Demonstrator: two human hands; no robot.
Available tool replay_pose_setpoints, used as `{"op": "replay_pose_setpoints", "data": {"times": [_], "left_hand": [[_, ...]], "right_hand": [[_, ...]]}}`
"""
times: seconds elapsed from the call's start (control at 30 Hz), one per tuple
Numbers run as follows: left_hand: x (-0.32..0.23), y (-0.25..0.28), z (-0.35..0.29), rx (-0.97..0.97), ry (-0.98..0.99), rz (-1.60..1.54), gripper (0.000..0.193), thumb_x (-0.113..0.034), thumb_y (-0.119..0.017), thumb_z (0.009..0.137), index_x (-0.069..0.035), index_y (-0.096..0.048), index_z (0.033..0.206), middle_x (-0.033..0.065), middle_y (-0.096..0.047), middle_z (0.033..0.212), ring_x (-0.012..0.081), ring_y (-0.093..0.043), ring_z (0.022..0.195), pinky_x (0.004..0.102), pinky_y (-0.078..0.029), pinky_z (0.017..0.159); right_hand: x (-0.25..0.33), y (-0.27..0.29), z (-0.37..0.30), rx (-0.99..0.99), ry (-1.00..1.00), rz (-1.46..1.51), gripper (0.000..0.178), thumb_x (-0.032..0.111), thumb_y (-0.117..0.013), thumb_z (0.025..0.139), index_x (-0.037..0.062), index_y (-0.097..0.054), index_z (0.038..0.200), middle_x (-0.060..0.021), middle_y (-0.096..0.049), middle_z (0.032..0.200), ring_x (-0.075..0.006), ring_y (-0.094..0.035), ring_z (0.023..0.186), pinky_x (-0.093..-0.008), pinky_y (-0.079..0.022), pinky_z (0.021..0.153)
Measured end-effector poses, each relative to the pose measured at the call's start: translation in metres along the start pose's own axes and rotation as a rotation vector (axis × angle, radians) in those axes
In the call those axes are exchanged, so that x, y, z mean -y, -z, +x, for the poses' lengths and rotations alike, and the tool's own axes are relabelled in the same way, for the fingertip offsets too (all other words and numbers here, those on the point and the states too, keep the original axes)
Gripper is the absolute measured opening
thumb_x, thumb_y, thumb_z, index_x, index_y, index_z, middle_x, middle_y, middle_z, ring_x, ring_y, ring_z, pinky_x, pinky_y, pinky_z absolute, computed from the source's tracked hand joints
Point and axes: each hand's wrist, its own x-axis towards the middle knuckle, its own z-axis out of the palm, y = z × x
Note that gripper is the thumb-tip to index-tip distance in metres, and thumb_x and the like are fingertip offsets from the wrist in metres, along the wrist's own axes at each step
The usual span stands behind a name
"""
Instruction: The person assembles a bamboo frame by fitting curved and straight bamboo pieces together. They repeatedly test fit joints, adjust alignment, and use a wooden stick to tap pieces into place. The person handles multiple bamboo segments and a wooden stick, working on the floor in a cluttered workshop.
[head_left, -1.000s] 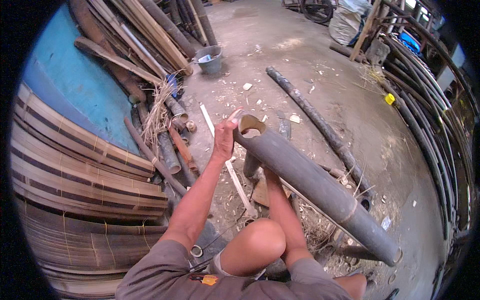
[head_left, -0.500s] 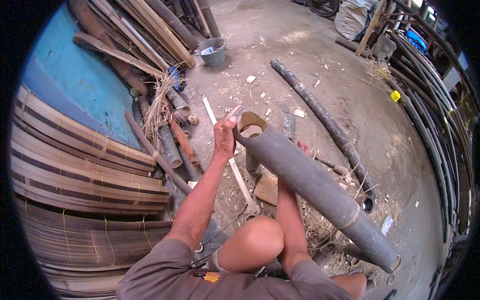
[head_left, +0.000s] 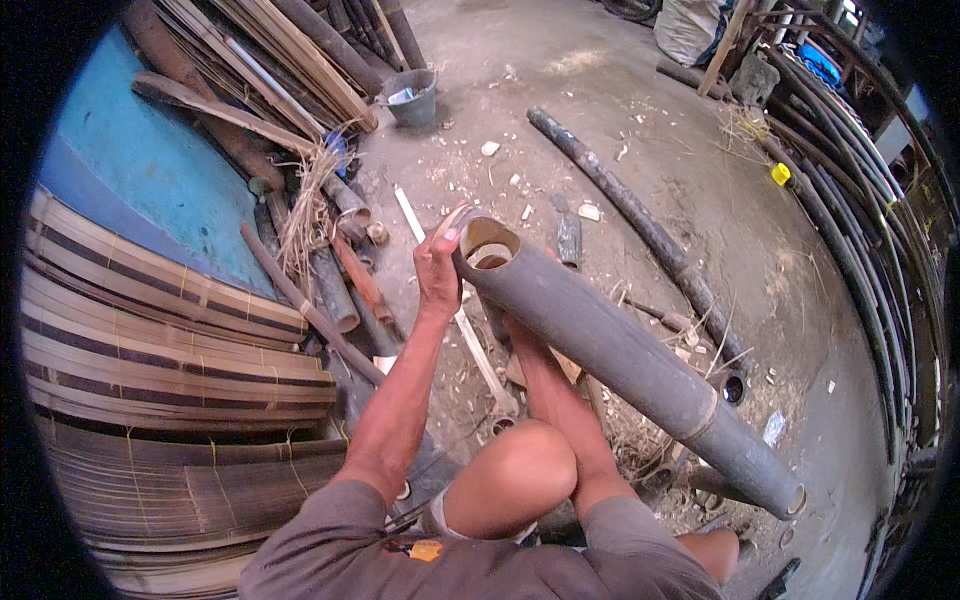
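A long, thick grey bamboo tube [head_left: 620, 350] slants from the middle of the view down to the lower right, its hollow end facing up toward me. My left hand [head_left: 438, 268] is closed on the left side of that open end, thumb near the rim. My right forearm [head_left: 565, 410] reaches forward under the tube, and the tube hides my right hand, so its fingers do not show. Below the open end a shorter, darker piece of bamboo [head_left: 494, 316] is partly visible; whether it touches the tube I cannot tell.
Slatted bamboo panels [head_left: 180, 370] are stacked at left, below a blue surface [head_left: 150, 170]. A grey bucket [head_left: 416, 108] stands ahead. One dark pole [head_left: 640, 225] lies on the floor among chips; several more poles [head_left: 850, 220] line the right. A pale strip [head_left: 478, 355] lies near my knee.
My right hand, whose fingers showed beyond the tube, has drawn back left under it and is now hidden. The tube's open end and my left hand have shifted slightly left.
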Motion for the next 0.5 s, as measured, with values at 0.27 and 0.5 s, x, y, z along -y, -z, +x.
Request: {"op": "replay_pose_setpoints", "data": {"times": [0.27,0.5], "left_hand": [[-0.002,-0.033,0.003,0.020,-0.088,0.064,0.060,-0.039,-0.058,0.093,0.004,-0.063,0.135,0.0099,-0.068,0.124,0.0187,-0.062,0.114,0.0319,-0.046,0.103],[0.002,-0.017,0.000,0.002,-0.020,0.051,0.060,-0.037,-0.055,0.093,0.003,-0.063,0.136,0.0109,-0.067,0.128,0.0181,-0.060,0.117,0.0314,-0.045,0.105]], "right_hand": [[-0.064,-0.063,-0.041,0.286,1.457,-3.386,0.034,0.042,-0.048,0.107,0.0099,-0.058,0.116,-0.0078,-0.059,0.106,-0.0213,-0.056,0.106,-0.0420,-0.045,0.099],[-0.004,-0.031,-0.009,0.097,1.336,-3.622,0.039,0.043,-0.044,0.108,0.0077,-0.054,0.122,-0.0086,-0.061,0.106,-0.0231,-0.060,0.098,-0.0407,-0.049,0.093]]}}
